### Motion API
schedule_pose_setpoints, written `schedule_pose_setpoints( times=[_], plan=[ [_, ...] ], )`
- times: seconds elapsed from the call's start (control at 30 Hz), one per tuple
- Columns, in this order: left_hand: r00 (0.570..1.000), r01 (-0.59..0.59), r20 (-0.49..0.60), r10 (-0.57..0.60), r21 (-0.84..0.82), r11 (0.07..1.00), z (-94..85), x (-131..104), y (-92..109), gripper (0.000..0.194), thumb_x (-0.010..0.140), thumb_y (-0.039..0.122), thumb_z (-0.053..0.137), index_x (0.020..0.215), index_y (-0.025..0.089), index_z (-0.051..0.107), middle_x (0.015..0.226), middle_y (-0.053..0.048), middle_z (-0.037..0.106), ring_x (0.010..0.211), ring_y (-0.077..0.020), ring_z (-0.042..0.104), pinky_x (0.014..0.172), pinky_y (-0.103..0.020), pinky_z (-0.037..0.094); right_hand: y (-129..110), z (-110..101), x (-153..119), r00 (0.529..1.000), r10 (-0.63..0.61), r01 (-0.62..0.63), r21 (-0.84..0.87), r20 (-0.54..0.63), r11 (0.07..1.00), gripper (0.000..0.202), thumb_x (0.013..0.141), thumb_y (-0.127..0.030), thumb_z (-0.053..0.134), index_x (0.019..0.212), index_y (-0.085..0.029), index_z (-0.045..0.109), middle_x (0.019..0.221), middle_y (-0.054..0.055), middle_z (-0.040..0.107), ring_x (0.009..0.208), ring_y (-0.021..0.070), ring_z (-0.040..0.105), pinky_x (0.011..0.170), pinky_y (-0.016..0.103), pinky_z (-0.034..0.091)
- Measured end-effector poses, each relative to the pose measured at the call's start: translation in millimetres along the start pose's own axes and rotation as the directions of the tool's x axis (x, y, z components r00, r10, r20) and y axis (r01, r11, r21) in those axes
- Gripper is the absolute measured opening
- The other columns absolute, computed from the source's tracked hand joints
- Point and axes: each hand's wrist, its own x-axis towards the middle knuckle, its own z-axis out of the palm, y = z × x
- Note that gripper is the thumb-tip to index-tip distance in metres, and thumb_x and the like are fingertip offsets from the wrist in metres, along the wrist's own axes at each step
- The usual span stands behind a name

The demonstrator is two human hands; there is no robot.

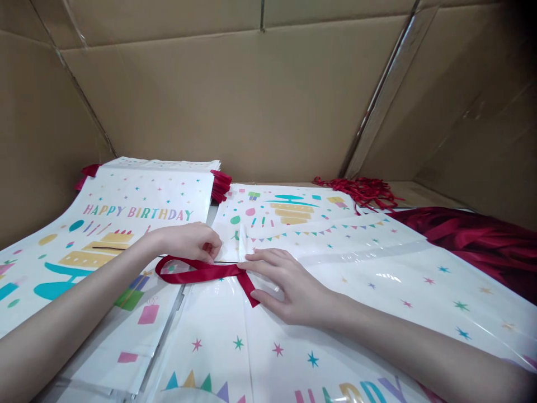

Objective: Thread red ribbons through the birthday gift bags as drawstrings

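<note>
My left hand (193, 242) is curled closed over the white printed birthday sheets. What its fingertips grip is hidden. A loop of red ribbon (199, 273) lies just below it and runs right, its tail bent down. A thin dark rod or line (226, 262) shows between my hands, and a similar dark line crosses the printed cake at left. My right hand (289, 285) rests with fingers stretched out, its fingertips touching the ribbon where it folds. Under it lies a glossy white sheet (352, 285) with coloured stars and bunting.
A stack of "Happy Birthday" sheets (159, 187) with red ribbon ends sticking out stands at left. Thin red strings (363, 190) are heaped at the back. A mass of wide red ribbon (470, 240) lies at right. Cardboard walls (218, 101) enclose the back and sides.
</note>
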Motion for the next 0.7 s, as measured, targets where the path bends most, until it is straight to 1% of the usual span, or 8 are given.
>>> schedule_pose_setpoints(
  times=[0.1,0.17,0.3,0.37,0.47,0.53,0.63,0.7],
  plan=[
    [0.998,-0.054,-0.033,0.052,-0.054,0.997,6.7,6.1,3.9,0.008,0.078,0.021,0.053,0.074,0.016,0.058,0.070,0.001,0.058,0.063,-0.0111,0.050,0.057,-0.020,0.034,-0.5,-0.5,-0.3,1.000,-0.008,0.008,-0.006,0.001,1.000,0.042,0.082,-0.030,0.054,0.124,-0.024,0.053,0.120,0.009,0.054,0.112,0.0234,0.047,0.098,0.043,0.033],
    [0.993,-0.085,-0.085,0.079,-0.075,0.993,12.3,10.6,9.4,0.009,0.079,0.021,0.051,0.075,0.016,0.058,0.072,0.001,0.058,0.065,-0.0116,0.050,0.058,-0.020,0.034,-1.0,-1.0,-0.5,1.000,-0.009,0.009,-0.012,0.008,1.000,0.042,0.082,-0.030,0.053,0.123,-0.024,0.054,0.120,0.009,0.053,0.112,0.0236,0.046,0.098,0.043,0.033],
    [0.981,-0.108,-0.168,0.093,-0.083,0.991,19.0,16.5,18.8,0.011,0.081,0.022,0.050,0.075,0.016,0.057,0.075,0.000,0.059,0.069,-0.0126,0.051,0.061,-0.021,0.035,-1.9,-2.1,-0.3,1.000,-0.004,0.004,-0.013,0.014,1.000,0.042,0.082,-0.030,0.053,0.124,-0.026,0.053,0.121,0.009,0.053,0.112,0.0238,0.046,0.097,0.043,0.034],
    [0.988,-0.089,-0.136,0.075,-0.099,0.991,17.3,15.1,17.6,0.011,0.080,0.023,0.050,0.076,0.016,0.058,0.073,0.000,0.058,0.065,-0.0121,0.050,0.058,-0.021,0.034,-2.0,-2.4,-0.2,1.000,-0.004,0.005,-0.014,0.013,1.000,0.042,0.082,-0.030,0.053,0.125,-0.026,0.053,0.121,0.009,0.053,0.112,0.0241,0.046,0.097,0.043,0.034],
    [0.999,-0.034,-0.008,0.033,-0.131,0.991,9.1,7.5,9.2,0.009,0.077,0.021,0.052,0.078,0.017,0.059,0.073,0.001,0.058,0.064,-0.0115,0.051,0.056,-0.020,0.036,-1.9,-2.4,-0.3,1.000,-0.002,0.002,-0.015,0.014,1.000,0.042,0.083,-0.031,0.053,0.124,-0.025,0.054,0.122,0.009,0.053,0.113,0.0244,0.045,0.097,0.043,0.033],
    [0.999,0.009,0.050,-0.003,-0.117,0.993,2.5,1.3,3.4,0.009,0.074,0.020,0.053,0.078,0.017,0.061,0.076,0.001,0.059,0.067,-0.0121,0.052,0.059,-0.020,0.038,-1.7,-2.2,-0.5,1.000,0.002,-0.002,-0.015,0.015,1.000,0.042,0.083,-0.031,0.053,0.124,-0.025,0.054,0.122,0.009,0.053,0.113,0.0244,0.045,0.098,0.043,0.033],
    [0.998,0.035,0.063,-0.030,-0.078,0.996,-3.3,-4.3,-1.2,0.009,0.072,0.018,0.054,0.076,0.017,0.062,0.076,0.000,0.059,0.070,-0.0129,0.053,0.060,-0.020,0.039,-1.5,-2.2,-0.9,1.000,0.003,-0.003,-0.016,0.020,1.000,0.042,0.083,-0.031,0.053,0.124,-0.024,0.054,0.122,0.010,0.052,0.113,0.0242,0.044,0.098,0.043,0.033],
    [0.998,0.022,0.059,-0.018,-0.075,0.997,-2.5,-3.8,-1.5,0.009,0.071,0.016,0.052,0.075,0.016,0.061,0.076,0.000,0.059,0.070,-0.0130,0.052,0.060,-0.020,0.038,-1.3,-2.2,-1.0,1.000,0.004,-0.004,-0.016,0.023,1.000,0.042,0.083,-0.031,0.053,0.124,-0.024,0.054,0.122,0.010,0.052,0.113,0.0241,0.044,0.099,0.043,0.032]
  ],
)
